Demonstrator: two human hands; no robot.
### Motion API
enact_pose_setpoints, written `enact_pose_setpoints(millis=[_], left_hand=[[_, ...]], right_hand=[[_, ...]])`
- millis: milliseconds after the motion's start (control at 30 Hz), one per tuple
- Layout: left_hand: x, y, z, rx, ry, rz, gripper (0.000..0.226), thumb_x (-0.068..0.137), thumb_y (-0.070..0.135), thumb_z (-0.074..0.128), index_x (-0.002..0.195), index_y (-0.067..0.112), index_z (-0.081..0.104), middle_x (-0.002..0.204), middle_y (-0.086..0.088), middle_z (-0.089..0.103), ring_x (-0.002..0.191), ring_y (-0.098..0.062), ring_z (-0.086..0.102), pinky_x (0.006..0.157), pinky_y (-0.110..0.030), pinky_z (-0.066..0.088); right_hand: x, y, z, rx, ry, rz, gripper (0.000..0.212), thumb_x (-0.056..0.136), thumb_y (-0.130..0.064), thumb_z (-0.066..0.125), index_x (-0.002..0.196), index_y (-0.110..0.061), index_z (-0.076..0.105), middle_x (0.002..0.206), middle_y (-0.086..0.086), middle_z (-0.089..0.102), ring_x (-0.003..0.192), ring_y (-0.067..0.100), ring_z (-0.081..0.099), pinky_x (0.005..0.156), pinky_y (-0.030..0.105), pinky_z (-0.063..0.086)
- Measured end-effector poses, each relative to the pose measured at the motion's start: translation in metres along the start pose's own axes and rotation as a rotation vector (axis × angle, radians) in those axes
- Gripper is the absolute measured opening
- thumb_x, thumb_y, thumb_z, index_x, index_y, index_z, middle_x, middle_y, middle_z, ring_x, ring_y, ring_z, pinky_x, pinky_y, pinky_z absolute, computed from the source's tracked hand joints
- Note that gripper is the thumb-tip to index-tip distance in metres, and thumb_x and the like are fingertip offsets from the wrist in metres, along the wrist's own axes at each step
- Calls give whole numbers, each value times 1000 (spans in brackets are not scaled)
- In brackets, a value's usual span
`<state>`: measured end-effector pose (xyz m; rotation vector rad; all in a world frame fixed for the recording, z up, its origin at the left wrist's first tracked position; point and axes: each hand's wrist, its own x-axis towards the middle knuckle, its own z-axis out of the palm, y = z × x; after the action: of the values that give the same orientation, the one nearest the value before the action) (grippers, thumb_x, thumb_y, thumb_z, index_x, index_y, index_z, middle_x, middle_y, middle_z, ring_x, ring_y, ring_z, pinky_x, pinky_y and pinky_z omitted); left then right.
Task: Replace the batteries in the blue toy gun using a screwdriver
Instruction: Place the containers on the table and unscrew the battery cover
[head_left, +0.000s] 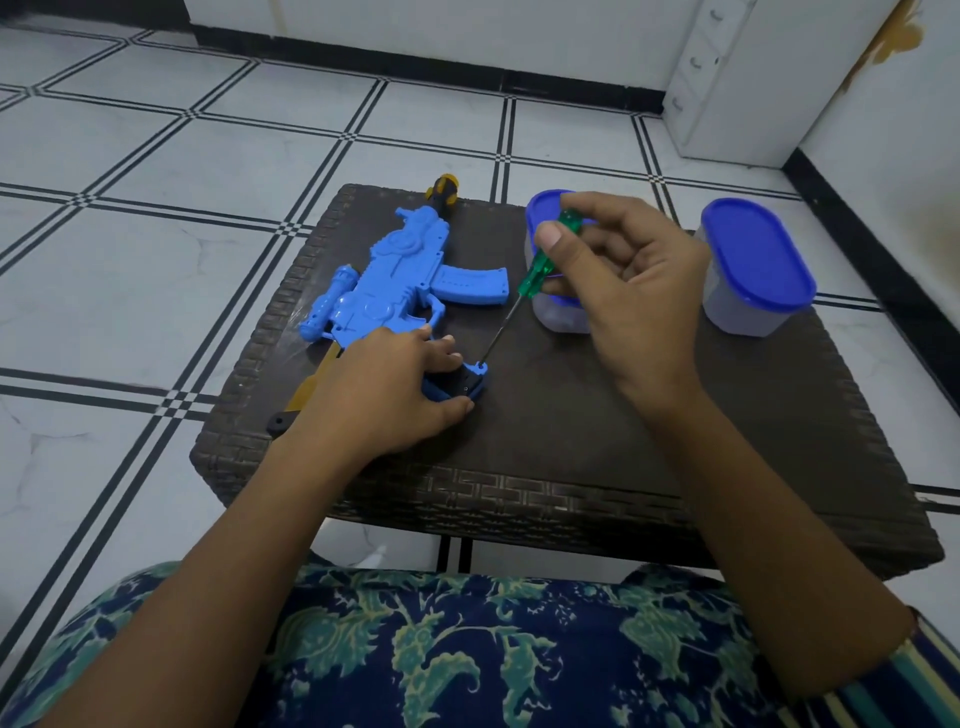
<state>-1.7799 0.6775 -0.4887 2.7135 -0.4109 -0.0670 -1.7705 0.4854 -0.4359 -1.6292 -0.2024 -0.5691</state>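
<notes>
The blue toy gun (395, 280) lies flat on the dark woven table (571, 415), muzzle pointing away, its yellow stock toward me. My left hand (384, 389) presses down on the gun's grip, fingers wrapped over it. My right hand (618, 275) holds a green-handled screwdriver (535, 270) between thumb and fingers. The thin shaft slants down to the left, and its tip touches the bottom end of the grip (475, 376) beside my left fingertips.
Two clear containers with blue lids stand on the table: one (558, 312) right behind my right hand, one (756, 270) at the far right edge. Tiled floor surrounds the table. A white cabinet stands at the back right. My patterned lap is below.
</notes>
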Motion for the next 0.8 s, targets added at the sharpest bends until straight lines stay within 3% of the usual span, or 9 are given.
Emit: enact_pose_setpoints(millis=[167, 800], left_hand=[[0, 0, 0, -17, 15, 9, 56, 75, 53, 70, 125, 28, 63, 135, 10, 58, 129, -16, 49, 104, -43, 42], [1, -2, 0, -36, 15, 23, 58, 75, 52, 71, 126, 28, 62, 141, 9, 53, 134, -15, 44, 107, -43, 40]], right_hand=[[-7, 6, 9, -64, -75, -19, 23, 82, -13, 76, 104, -8, 70, 80, 11, 71, 72, 25, 70, 66, 43, 61], [-8, 8, 13, -123, -120, -74, 26, 84, -12, 75, 107, -4, 69, 81, 0, 69, 73, 14, 70, 66, 34, 61]])
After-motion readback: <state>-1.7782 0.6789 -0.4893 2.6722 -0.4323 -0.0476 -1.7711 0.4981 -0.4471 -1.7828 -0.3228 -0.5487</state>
